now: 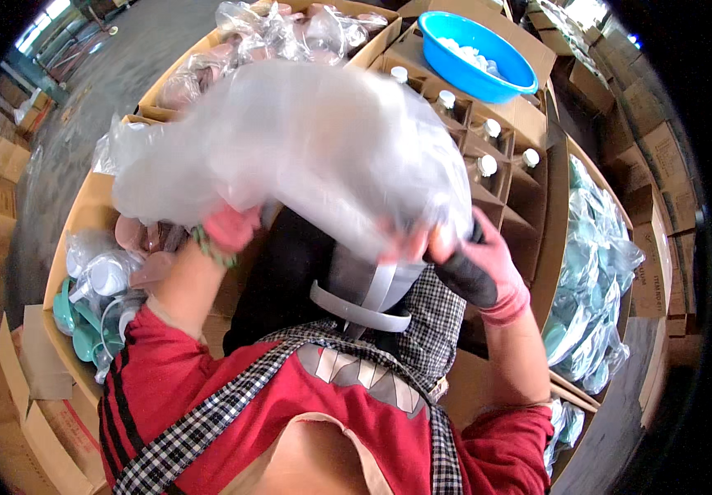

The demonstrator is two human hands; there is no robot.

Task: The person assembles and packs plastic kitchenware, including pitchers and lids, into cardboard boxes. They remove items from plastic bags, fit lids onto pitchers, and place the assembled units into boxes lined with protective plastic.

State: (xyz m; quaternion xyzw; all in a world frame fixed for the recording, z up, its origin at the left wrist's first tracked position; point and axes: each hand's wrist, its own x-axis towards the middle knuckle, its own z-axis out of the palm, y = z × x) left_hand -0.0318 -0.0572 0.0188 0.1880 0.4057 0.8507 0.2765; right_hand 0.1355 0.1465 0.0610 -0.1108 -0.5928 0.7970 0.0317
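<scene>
A large cloudy plastic bag point(290, 132), blurred by motion, spreads in front of me from left to right. My right hand point(488, 272), in a pink and dark glove with bare fingertips, is closed on the bag's near right edge. My left hand point(232, 229), in a pink glove, is against the bag's lower left side; the bag and blur hide its fingers. Below the bag, between my legs, is a greyish-white vessel point(356, 276) with a pale curved band point(360, 312), its upper part covered by the bag.
Ahead, a divided carton point(514, 194) holds several white-capped clear bottles point(488, 129). A blue basin point(488, 82) with small white pieces rests at its far end. Cartons of bagged pink items point(281, 37), mixed pink and green items point(104, 285), and bagged teal items point(591, 280) surround me.
</scene>
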